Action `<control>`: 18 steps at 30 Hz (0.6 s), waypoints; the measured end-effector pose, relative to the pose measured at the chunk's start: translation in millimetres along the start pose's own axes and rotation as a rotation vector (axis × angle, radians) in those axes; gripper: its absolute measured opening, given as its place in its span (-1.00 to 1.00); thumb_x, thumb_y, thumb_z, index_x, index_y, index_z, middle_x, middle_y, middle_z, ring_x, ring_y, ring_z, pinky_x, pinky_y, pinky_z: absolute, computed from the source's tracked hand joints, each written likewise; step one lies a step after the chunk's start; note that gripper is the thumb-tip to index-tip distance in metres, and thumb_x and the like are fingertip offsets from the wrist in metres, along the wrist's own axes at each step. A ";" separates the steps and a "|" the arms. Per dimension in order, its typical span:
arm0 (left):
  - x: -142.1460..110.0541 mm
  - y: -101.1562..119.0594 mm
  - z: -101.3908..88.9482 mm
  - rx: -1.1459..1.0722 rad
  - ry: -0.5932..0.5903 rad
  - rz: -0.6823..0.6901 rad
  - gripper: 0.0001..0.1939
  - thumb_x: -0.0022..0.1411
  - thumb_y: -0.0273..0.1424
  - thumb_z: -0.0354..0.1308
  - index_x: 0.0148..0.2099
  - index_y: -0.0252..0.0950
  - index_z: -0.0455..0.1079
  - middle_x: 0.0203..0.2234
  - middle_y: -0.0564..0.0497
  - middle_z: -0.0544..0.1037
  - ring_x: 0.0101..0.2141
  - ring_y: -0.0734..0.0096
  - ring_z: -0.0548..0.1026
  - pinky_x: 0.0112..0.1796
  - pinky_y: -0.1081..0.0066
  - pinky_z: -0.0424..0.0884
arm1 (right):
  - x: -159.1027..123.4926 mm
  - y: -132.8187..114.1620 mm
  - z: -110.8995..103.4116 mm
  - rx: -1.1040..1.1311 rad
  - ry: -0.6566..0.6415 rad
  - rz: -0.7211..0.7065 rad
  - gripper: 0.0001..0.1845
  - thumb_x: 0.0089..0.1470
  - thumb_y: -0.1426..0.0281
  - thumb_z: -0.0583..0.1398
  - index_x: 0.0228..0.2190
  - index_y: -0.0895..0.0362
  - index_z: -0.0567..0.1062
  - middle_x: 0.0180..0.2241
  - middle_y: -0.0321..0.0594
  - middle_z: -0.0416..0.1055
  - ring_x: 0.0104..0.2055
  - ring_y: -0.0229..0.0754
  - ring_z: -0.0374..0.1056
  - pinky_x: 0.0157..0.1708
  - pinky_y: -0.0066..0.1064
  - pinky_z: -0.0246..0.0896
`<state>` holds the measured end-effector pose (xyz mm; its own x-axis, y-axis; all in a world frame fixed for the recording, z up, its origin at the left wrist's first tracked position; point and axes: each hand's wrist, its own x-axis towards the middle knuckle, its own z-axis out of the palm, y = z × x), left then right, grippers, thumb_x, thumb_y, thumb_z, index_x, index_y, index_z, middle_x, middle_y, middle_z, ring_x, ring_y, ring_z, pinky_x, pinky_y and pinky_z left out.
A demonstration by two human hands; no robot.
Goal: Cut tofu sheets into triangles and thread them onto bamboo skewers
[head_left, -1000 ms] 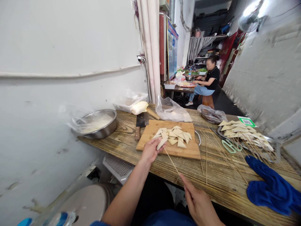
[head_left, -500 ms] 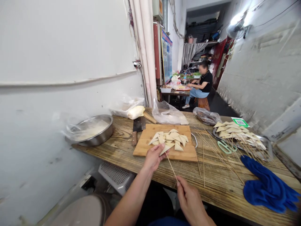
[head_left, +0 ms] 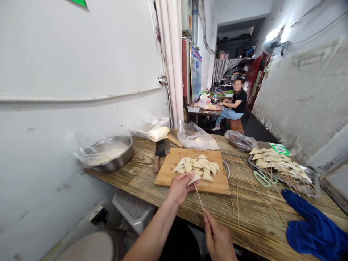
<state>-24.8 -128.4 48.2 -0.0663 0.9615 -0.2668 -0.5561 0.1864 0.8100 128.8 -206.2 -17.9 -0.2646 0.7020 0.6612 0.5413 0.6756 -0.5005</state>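
Head view; left hand [head_left: 181, 187] at board edge [head_left: 212, 189].

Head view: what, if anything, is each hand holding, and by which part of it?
Left hand: a pale cream, flat triangular food piece, pinched at its left side. Right hand: a thin wooden skewer, gripped toward its lower end.

Left of centre: open tabletop [head_left: 143, 159] between steel bowl [head_left: 119, 161] and cleaver [head_left: 162, 148]. Right of centre: loose skewers [head_left: 237, 199], scissors [head_left: 265, 178] obstruct.
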 end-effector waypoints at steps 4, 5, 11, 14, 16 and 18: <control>-1.3 0.2 1.1 -0.002 -0.016 0.005 -0.75 -0.11 -0.38 0.32 -0.38 -0.45 0.45 -0.45 -0.10 0.53 -0.43 0.36 0.52 -0.39 0.43 0.48 | 0.7 -0.7 1.0 -0.021 0.018 -0.018 -0.63 0.18 0.46 -0.06 -0.09 0.37 0.39 -0.35 0.04 0.52 -0.38 -0.19 0.48 -0.37 -0.51 0.38; -1.5 0.4 1.9 -0.003 -0.018 0.003 -0.75 -0.12 -0.38 0.33 -0.38 -0.45 0.45 -0.45 -0.10 0.53 -0.43 0.36 0.51 -0.38 0.42 0.48 | 0.9 -1.0 1.1 -0.027 0.021 -0.022 -0.63 0.18 0.46 -0.07 -0.09 0.36 0.39 -0.35 0.03 0.52 -0.39 -0.20 0.48 -0.37 -0.51 0.38; -5.5 1.3 6.7 -0.024 -0.007 -0.025 -0.75 -0.13 -0.40 0.34 -0.38 -0.45 0.45 -0.46 -0.11 0.53 -0.43 0.35 0.52 -0.41 0.43 0.48 | 2.2 -2.8 1.5 -0.076 0.016 -0.054 -0.61 0.19 0.45 -0.10 -0.07 0.32 0.38 -0.30 0.05 0.51 -0.33 -0.17 0.48 -0.36 -0.48 0.38; -7.9 1.3 7.4 -0.025 -0.009 -0.029 -0.74 -0.13 -0.39 0.34 -0.38 -0.46 0.45 -0.46 -0.11 0.53 -0.43 0.34 0.52 -0.39 0.41 0.48 | 0.5 -2.7 4.3 -0.098 0.021 -0.057 -0.60 0.19 0.45 -0.11 -0.05 0.33 0.36 -0.31 0.05 0.51 -0.37 -0.17 0.48 -0.41 -0.49 0.39; -9.4 1.3 7.8 -0.024 -0.018 -0.024 -0.74 -0.14 -0.38 0.34 -0.38 -0.46 0.45 -0.46 -0.11 0.53 -0.43 0.34 0.52 -0.38 0.41 0.48 | -1.2 -2.2 6.6 -0.106 0.019 -0.047 -0.60 0.19 0.45 -0.11 -0.05 0.34 0.35 -0.33 0.05 0.51 -0.40 -0.17 0.48 -0.44 -0.49 0.39; -10.8 1.4 8.4 -0.020 -0.029 -0.017 -0.73 -0.14 -0.37 0.34 -0.39 -0.46 0.45 -0.46 -0.11 0.53 -0.43 0.35 0.52 -0.38 0.41 0.48 | -2.6 -1.9 8.6 -0.110 0.013 -0.035 -0.60 0.19 0.45 -0.12 -0.04 0.34 0.34 -0.33 0.04 0.52 -0.40 -0.17 0.48 -0.43 -0.47 0.39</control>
<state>-17.9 -136.9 56.6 -0.0328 0.9636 -0.2654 -0.5737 0.1993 0.7945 121.6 -207.3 -23.5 -0.2750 0.6752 0.6845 0.6166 0.6701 -0.4132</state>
